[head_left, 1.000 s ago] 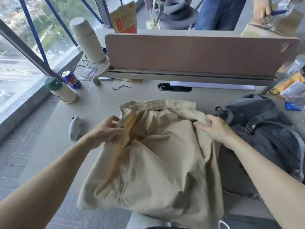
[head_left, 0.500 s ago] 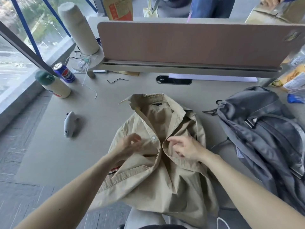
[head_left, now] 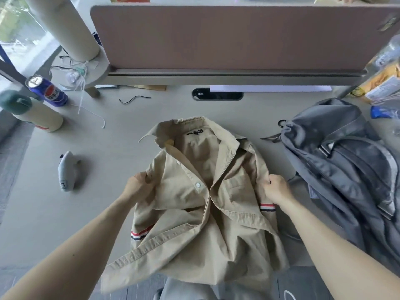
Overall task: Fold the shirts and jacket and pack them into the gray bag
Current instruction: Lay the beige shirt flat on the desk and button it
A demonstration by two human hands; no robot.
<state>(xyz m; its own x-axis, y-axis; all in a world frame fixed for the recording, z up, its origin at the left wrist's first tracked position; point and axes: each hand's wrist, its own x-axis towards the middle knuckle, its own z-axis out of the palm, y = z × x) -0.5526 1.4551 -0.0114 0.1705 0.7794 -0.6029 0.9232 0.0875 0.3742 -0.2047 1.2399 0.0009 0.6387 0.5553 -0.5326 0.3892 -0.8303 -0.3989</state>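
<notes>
Presently, the left hand [head_left: 138, 188] is seen curled round a fold of cloth at the left side of the beige shirt [head_left: 194, 230]. The right hand [head_left: 277, 189] is clenched on the cloth at its right side. Both grips are set at about shoulder level.

The shirt is laid front up at the middle of the table [head_left: 71, 224], collar toward the far edge, front open, one white button [head_left: 197, 185] exposed. Red, white and navy striped bands are noted on both sleeves. The cloth is creased, and the hem is draped over the near edge.

The gray bag [head_left: 350, 169] is slumped toward the right edge, just beside the right hand. A small gray soft toy [head_left: 67, 172] is laid left of the left hand. A blue can [head_left: 46, 92] and a green-capped bottle [head_left: 34, 114] are stood near the far left corner. A brown divider panel [head_left: 216, 40] is mounted along the far edge.

The shirt is spanned between the two hands, its collar beyond them.
</notes>
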